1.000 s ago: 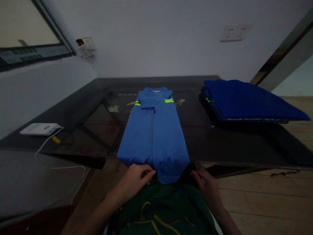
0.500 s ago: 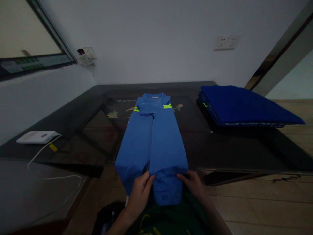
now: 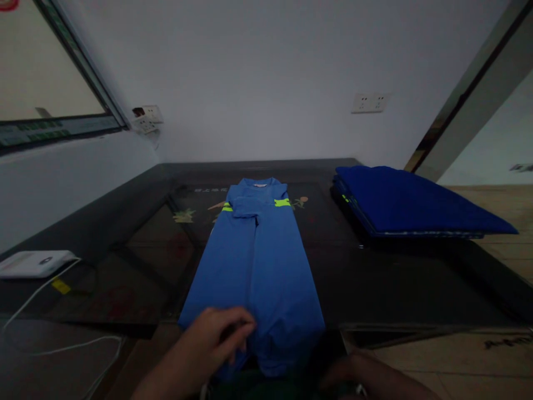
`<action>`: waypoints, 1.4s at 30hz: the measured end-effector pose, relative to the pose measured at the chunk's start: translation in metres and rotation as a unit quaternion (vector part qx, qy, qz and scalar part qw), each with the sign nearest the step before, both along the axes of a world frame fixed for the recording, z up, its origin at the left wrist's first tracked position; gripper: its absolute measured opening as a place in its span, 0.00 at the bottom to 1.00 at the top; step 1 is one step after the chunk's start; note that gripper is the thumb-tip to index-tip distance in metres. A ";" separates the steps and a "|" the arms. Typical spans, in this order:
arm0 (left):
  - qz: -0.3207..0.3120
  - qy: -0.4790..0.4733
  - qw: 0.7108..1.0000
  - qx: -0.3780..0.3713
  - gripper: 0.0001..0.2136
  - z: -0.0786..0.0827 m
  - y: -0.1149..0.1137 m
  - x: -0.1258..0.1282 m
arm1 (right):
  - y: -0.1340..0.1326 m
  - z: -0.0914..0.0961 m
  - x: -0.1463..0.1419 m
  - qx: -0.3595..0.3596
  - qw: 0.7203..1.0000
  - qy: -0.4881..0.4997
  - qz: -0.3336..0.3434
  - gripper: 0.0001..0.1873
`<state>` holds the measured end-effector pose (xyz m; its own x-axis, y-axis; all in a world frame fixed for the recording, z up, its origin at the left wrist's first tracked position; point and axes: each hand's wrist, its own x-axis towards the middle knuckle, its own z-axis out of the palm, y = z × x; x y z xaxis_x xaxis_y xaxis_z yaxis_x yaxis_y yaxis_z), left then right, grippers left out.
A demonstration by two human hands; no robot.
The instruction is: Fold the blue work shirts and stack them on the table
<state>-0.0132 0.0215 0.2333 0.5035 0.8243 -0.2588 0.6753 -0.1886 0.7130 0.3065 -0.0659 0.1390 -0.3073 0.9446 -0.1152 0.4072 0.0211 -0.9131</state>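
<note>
A blue garment (image 3: 254,261) with neon yellow stripes lies folded lengthwise down the middle of a dark glass table (image 3: 391,283), its near end hanging over the front edge. My left hand (image 3: 212,341) pinches the near hem on the left side, fingers curled on the cloth. My right hand (image 3: 366,378) is low at the bottom right, dark and blurred, just right of the hem; its fingers are not clear.
A stack of folded dark blue garments (image 3: 412,203) lies at the table's right rear. A white device (image 3: 35,263) with a white cable (image 3: 62,347) rests at the left edge. Wall sockets (image 3: 368,103) are behind. Wooden floor (image 3: 478,361) lies to the right.
The view tilted up, so the table sits lower in frame. My left hand stays on the hem; my right hand has dropped off the cloth to the lower right.
</note>
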 end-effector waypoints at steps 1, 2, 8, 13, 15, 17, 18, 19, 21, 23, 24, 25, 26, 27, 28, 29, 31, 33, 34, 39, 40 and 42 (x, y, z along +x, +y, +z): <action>-0.009 -0.016 0.999 0.038 0.13 0.012 0.016 0.008 | 0.008 0.024 0.006 -0.011 0.999 0.022 0.032 0.09; -0.016 -0.022 0.996 0.090 0.12 0.021 0.034 0.018 | 0.022 0.049 0.010 -0.011 0.998 0.044 0.048 0.07; -0.128 0.065 0.934 0.326 0.12 0.017 0.146 0.075 | 0.177 0.139 0.002 0.027 0.996 0.067 0.043 0.17; -0.073 0.126 0.902 0.407 0.28 -0.008 0.230 0.058 | 0.317 0.107 0.017 0.094 0.988 0.083 -0.087 0.07; -0.088 0.146 0.897 0.409 0.34 -0.019 0.251 0.048 | 0.361 0.090 0.023 0.115 0.985 0.043 -0.118 0.06; -0.092 0.160 0.886 0.425 0.36 -0.030 0.262 0.044 | 0.399 0.077 0.026 0.148 0.981 -0.016 -0.125 0.08; -0.090 0.162 0.878 0.441 0.36 -0.036 0.265 0.043 | 0.417 0.072 0.027 0.166 0.977 -0.042 -0.125 0.09; -0.089 0.159 0.870 0.458 0.34 -0.040 0.266 0.042 | 0.434 0.068 0.026 0.181 0.974 -0.063 -0.124 0.09; -0.089 0.145 0.858 0.485 0.29 -0.048 0.265 0.042 | 0.464 0.062 0.025 0.200 0.968 -0.087 -0.124 0.11; -0.087 0.126 0.853 0.498 0.23 -0.052 0.264 0.041 | 0.489 0.058 0.023 0.204 0.967 -0.095 -0.116 0.12; -0.085 0.117 0.853 0.502 0.21 -0.053 0.264 0.040 | 0.499 0.055 0.022 0.205 0.968 -0.099 -0.105 0.12; -0.083 0.109 0.852 0.505 0.19 -0.053 0.264 0.040 | 0.507 0.053 0.021 0.204 0.970 -0.101 -0.089 0.12; -0.082 0.100 0.852 0.508 0.17 -0.053 0.264 0.039 | 0.514 0.050 0.020 0.202 0.971 -0.103 -0.071 0.11; -0.082 0.092 0.852 0.510 0.15 -0.053 0.265 0.039 | 0.520 0.048 0.019 0.198 0.973 -0.104 -0.052 0.09; -0.083 0.084 0.852 0.510 0.13 -0.053 0.266 0.039 | 0.525 0.045 0.018 0.192 0.975 -0.104 -0.034 0.08; -0.084 0.078 0.853 0.509 0.11 -0.053 0.267 0.039 | 0.528 0.043 0.016 0.186 0.977 -0.104 -0.017 0.06; -0.081 0.070 0.855 0.508 0.09 -0.053 0.268 0.040 | 0.533 0.039 0.014 0.175 0.980 -0.099 0.010 0.05; -0.074 0.070 0.859 0.502 0.09 -0.053 0.269 0.041 | 0.537 0.035 0.013 0.166 0.981 -0.091 0.030 0.07; -0.072 0.072 0.861 0.497 0.08 -0.053 0.269 0.041 | 0.538 0.033 0.013 0.163 0.982 -0.084 0.038 0.09; -0.064 0.082 0.875 0.473 0.07 -0.049 0.268 0.041 | 0.542 0.028 0.019 0.144 0.986 -0.061 0.062 0.18; -0.065 0.083 0.876 0.470 0.07 -0.049 0.268 0.041 | 0.544 0.028 0.021 0.141 0.986 -0.066 0.065 0.18; -0.074 0.080 0.877 0.469 0.07 -0.048 0.267 0.042 | 0.549 0.029 0.022 0.143 0.984 -0.077 0.066 0.18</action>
<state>0.0283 0.2886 0.1852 0.6413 0.6418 0.4206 0.6717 -0.7345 0.0965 0.3288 0.4833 0.1684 -0.4294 0.8980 0.0958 0.5160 0.3310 -0.7901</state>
